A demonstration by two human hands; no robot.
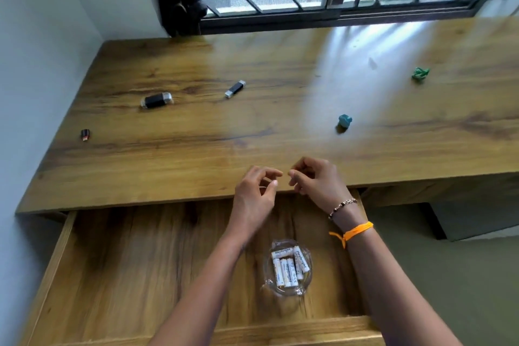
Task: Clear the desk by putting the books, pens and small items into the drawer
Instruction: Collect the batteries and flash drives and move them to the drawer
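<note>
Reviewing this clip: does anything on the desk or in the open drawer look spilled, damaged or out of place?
Nothing looks spilled or broken. The bag of batteries lies in the open drawer. Five small items remain scattered on the desk: three USB-type sticks on the left, a teal piece and a green one. Both hands hover, holding nothing visible.

The table (280, 109) is warm brown wood with darker streaked grain, and the open drawer (157, 255) in the lower frame matches it. At left lie a black and silver USB stick (156, 100), a smaller black and silver one (235, 89) and a black and red piece (85, 134). At right sit a teal lump (345, 121) and a green one (420, 73). White batteries (288, 266) with dark lettering lie in clear wrap. One wrist wears an orange band (354, 232) and a beaded bracelet (342, 207). The window frame (337, 15) is black.
</note>
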